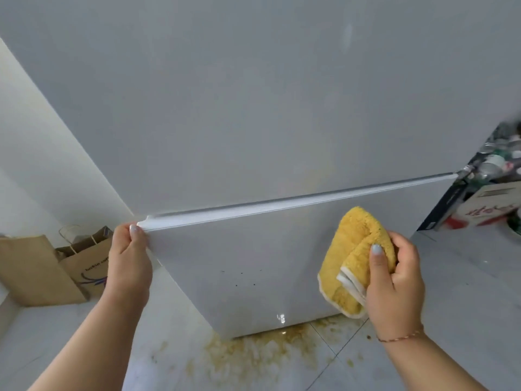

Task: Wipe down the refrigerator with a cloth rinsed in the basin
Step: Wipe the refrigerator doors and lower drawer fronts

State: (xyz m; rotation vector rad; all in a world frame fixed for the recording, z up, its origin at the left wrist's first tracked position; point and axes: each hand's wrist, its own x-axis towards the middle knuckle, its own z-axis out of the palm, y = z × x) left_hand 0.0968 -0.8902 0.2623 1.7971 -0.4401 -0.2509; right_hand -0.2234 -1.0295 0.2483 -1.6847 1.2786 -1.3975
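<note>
Nearest the camera, the tiled floor [465, 320] carries a yellowish-brown spill [253, 354] spread directly below the refrigerator's lower edge.

The right hand [394, 280] grips a folded yellow cloth [355, 261], fingers curled round the bundle and thumb laid across its top. The cloth lies against the right part of the lower refrigerator door [253, 263]. The left hand [128, 255] clasps the upper left corner of that door, thumb on the front edge; the other fingers pass behind the edge and cannot be seen.

Status, as a judgement: wiping of the lower door is in progress. Several small dark specks [242, 279] remain on the panel left of the cloth, so that area appears untreated. The upper refrigerator door [253, 108] looks mostly uniform, with a faint streak near its top right; whether it has been wiped cannot be determined.

Farther back, brown paper bags [56, 269] stand at left; a printed carton [490, 210] sits at right. No basin is in view.
</note>
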